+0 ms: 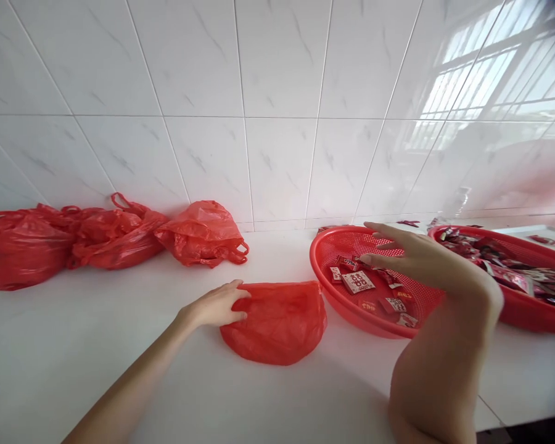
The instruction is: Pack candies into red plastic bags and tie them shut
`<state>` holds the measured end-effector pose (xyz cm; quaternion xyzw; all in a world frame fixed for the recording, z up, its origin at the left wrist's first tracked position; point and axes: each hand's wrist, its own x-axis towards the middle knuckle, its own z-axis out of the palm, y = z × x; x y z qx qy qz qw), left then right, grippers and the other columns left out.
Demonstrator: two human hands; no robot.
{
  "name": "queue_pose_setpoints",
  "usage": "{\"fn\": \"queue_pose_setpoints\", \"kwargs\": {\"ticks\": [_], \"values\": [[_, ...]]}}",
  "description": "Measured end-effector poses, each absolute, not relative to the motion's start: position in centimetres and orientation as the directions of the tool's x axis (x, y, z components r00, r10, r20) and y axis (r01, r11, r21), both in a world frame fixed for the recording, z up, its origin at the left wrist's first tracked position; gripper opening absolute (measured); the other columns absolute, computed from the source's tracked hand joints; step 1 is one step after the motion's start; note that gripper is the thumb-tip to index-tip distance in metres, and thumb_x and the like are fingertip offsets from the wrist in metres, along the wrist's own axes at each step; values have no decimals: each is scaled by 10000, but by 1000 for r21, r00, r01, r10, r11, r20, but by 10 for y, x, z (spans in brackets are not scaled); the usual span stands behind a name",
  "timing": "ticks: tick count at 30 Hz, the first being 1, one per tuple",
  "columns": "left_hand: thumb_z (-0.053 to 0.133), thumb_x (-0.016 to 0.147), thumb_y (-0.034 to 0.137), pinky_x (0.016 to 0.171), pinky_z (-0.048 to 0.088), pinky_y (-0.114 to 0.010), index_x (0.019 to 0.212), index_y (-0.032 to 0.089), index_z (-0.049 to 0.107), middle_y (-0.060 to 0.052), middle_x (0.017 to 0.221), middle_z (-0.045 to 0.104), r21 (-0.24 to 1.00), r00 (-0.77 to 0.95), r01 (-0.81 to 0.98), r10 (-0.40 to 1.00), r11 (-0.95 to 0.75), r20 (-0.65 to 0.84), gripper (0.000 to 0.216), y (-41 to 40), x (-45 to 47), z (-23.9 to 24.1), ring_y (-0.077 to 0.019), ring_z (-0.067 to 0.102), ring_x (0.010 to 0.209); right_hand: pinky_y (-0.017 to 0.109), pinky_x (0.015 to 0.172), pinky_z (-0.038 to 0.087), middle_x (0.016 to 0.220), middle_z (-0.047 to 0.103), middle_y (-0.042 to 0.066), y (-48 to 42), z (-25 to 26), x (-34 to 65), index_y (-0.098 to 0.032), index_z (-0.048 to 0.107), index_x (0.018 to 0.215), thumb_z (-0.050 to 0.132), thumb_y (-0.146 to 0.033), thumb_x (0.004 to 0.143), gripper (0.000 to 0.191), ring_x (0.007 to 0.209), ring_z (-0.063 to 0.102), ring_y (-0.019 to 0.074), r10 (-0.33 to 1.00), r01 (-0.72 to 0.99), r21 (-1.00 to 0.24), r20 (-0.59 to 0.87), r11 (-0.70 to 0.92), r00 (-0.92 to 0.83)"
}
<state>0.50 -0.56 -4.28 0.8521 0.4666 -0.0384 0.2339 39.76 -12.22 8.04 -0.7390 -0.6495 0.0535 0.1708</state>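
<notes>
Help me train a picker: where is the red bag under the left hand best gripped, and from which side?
Probably its straight far edge, which looks like the mouth of the red bag; the near side is rounded. Come from the left, where the left hand touches that corner; the red basket crowds the right.

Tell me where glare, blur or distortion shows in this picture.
Head view: window reflection glares on the tiled wall, upper right; right hand over the red basket looks smeared; tile lines fan outward toward the edges; left hand holding the red bag is sharp.
</notes>
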Motion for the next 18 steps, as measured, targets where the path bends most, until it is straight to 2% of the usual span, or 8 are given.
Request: {"fn": "queue_pose_setpoints", "kwargs": {"ticks": [3,6,8,9,10,12,16,18], "values": [[573,810,554,1080,386,-445,1298,323,618,-101,1550,352,388,584,793,768,-470,-264,541,-8,6,-42,-347,422,1365,452,1004,500,1512,444,75,-93,85,412,-330,287,1529,574,-698,789,875,1273,546,312,996,950,-299,-23,-85,82],[551,815,618,1082,392,-432,1307,346,611,-82,1545,364,430,612,765,749,-480,-253,565,-7,5,-34,-343,462,1334,438,1031,457,1488,464,143,-70,79,429,-208,358,1512,686,-625,715,957,1322,488,337,987,987,-142,-149,-76,55],[543,807,667,1092,387,-419,1309,368,606,-57,1556,353,476,625,742,744,-472,-237,588,-3,3,-30,-340,431,1362,400,962,482,1400,545,199,-69,64,439,-138,420,1476,683,-549,734,888,1282,526,334,972,996,-63,-230,-67,51],[543,804,680,1094,388,-412,1306,373,607,-46,1562,345,508,627,728,747,-461,-220,592,-1,3,-29,-336,414,1375,371,890,505,1348,585,210,-74,54,443,-123,427,1469,586,-522,816,782,1227,575,314,974,997,-59,-224,-40,26],[549,800,686,1093,392,-406,1306,370,607,-42,1568,335,544,621,714,757,-440,-203,599,1,2,-28,-333,409,1380,332,787,524,1318,603,219,-80,43,446,-134,385,1490,519,-503,857,745,1143,635,283,971,997,-64,-236,-39,23],[566,794,682,1085,408,-397,1301,346,612,-51,1573,327,618,596,685,785,-386,-171,609,5,2,-28,-327,430,1367,281,642,514,1320,592,241,-97,20,451,-178,347,1507,596,-483,813,798,980,708,252,966,997,-60,-258,-45,28],[604,779,657,1073,435,-385,1246,304,653,-65,1536,394,690,585,631,801,-355,-123,588,8,4,-31,-324,487,1319,253,578,498,1497,407,234,-117,-11,459,-304,382,1487,729,-360,725,839,860,737,208,972,998,-41,-234,-45,34],[614,778,645,1071,442,-384,1225,296,669,-63,1520,420,690,597,623,794,-368,-116,570,8,5,-33,-322,500,1307,227,549,486,1522,378,219,-115,-19,462,-325,369,1491,738,-284,703,871,850,736,184,976,998,-37,-213,-50,41]]}}
